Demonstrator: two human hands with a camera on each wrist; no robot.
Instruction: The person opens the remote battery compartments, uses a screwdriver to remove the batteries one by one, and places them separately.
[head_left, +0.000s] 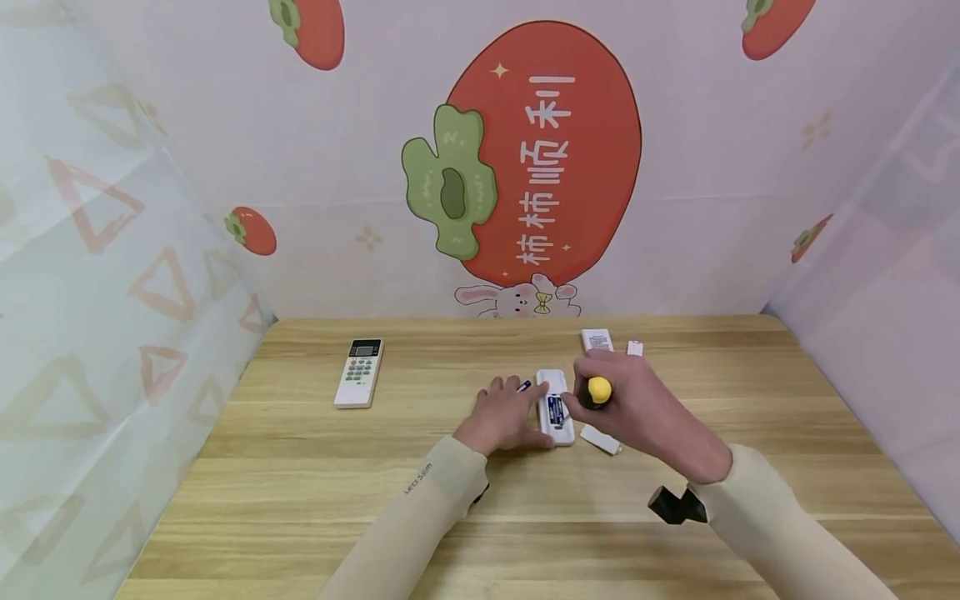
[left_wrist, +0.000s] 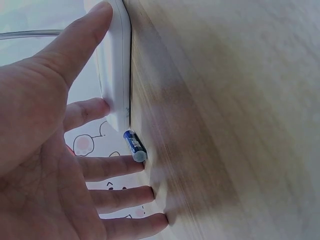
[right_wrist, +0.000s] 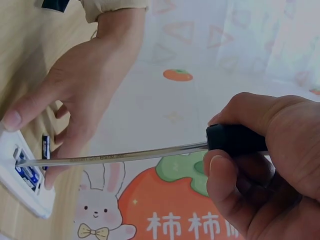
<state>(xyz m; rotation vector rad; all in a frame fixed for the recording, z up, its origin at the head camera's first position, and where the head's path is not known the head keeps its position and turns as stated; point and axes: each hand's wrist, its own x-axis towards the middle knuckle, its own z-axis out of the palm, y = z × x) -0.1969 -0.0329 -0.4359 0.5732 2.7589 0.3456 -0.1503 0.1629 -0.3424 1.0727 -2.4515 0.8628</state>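
Observation:
A white remote control (head_left: 551, 379) lies back side up, its battery compartment uncovered and blue batteries (head_left: 555, 410) inside. My left hand (head_left: 507, 417) rests beside it on the table, fingers spread and fairly straight, thumb and index finger touching the remote's edge. Close to the left fingers lies a loose blue battery (left_wrist: 135, 146). My right hand (head_left: 630, 404) grips a screwdriver (right_wrist: 125, 157) by its black handle with a yellow end. The metal shaft's tip reaches into the compartment, at the end of the batteries.
A small white cover (head_left: 602, 440) lies just right of the remote. Behind the right hand are a white label-bearing piece (head_left: 597, 340) and another small white piece (head_left: 635, 347). Another remote (head_left: 358, 373) lies face up at the left. Printed cloth walls enclose the wooden table (head_left: 262, 500).

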